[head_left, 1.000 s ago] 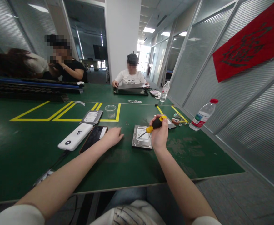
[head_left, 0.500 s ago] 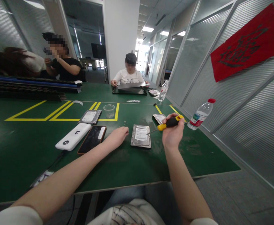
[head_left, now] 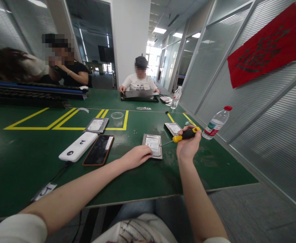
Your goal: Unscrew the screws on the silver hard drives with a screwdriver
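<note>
A silver hard drive (head_left: 153, 140) with a white label lies flat on the green table in front of me. My left hand (head_left: 137, 157) is over its lower left edge, fingertips curled together; whatever they pinch, if anything, is hidden. In my right hand (head_left: 188, 146) is a screwdriver (head_left: 187, 134) with a black and yellow handle. Its shaft points left, the tip at or just above the drive's right edge. Several tiny screws (head_left: 134, 131) are scattered beyond the drive. Partly behind my right hand sits another hard drive (head_left: 172, 128).
Left of me lie a phone (head_left: 98, 150), a white power bank (head_left: 78, 146) with a cable, a third hard drive (head_left: 96, 125) and a clear plastic cup (head_left: 117, 119). A water bottle (head_left: 217, 123) stands at right. Across the table a person (head_left: 140, 81) holds a dark sheet.
My left hand has moved right and nearer, from beside the tiny screws onto the drive's lower left edge. My right hand and the screwdriver have shifted slightly right.
</note>
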A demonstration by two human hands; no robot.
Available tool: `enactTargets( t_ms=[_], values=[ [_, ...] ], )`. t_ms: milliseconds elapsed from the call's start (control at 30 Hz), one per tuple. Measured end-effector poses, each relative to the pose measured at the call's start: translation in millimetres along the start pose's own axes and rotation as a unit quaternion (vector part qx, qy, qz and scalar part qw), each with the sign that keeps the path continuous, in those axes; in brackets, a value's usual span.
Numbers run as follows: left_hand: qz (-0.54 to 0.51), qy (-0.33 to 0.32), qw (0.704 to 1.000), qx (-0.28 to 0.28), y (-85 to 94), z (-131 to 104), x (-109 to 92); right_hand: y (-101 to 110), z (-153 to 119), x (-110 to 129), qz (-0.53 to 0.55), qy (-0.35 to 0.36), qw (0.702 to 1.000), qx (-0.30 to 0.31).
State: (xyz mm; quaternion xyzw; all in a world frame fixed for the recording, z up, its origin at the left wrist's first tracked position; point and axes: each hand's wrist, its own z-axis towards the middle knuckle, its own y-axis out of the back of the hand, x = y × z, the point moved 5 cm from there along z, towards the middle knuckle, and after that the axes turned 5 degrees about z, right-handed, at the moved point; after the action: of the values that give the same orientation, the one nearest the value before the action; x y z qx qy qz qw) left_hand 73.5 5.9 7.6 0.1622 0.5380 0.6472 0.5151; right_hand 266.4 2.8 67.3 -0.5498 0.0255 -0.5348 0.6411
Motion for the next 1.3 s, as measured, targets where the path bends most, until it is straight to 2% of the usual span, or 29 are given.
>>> enactTargets(
  t_ms=[133,267,367,533,633,1000,1167,1300],
  values=[
    [-0.025,-0.015,0.999,0.012,-6.2,7,-2,1,-1,0,0.021,-0.011,1.0,-0.014],
    [-0.029,-0.049,0.997,0.049,-12.9,17,-10,7,2,7,0.019,0.027,0.998,-0.051],
    [-0.018,-0.06,0.997,0.054,-16.4,29,-14,10,5,10,0.018,0.043,0.997,-0.06],
    [0.05,-0.079,0.992,0.083,-23.5,54,-19,14,8,11,0.013,0.049,0.997,-0.059],
    [0.09,-0.097,0.986,0.103,-26.3,61,-22,15,9,9,0.014,0.049,0.997,-0.058],
    [0.062,-0.117,0.986,0.103,-21.0,53,-25,15,8,6,0.039,0.033,0.997,-0.055],
    [0.055,-0.13,0.988,0.064,-21.2,50,-26,15,9,4,0.048,0.021,0.997,-0.056],
    [0.09,-0.163,0.981,0.057,-23.9,47,-31,14,9,5,0.038,0.018,0.997,-0.062]
  ],
)
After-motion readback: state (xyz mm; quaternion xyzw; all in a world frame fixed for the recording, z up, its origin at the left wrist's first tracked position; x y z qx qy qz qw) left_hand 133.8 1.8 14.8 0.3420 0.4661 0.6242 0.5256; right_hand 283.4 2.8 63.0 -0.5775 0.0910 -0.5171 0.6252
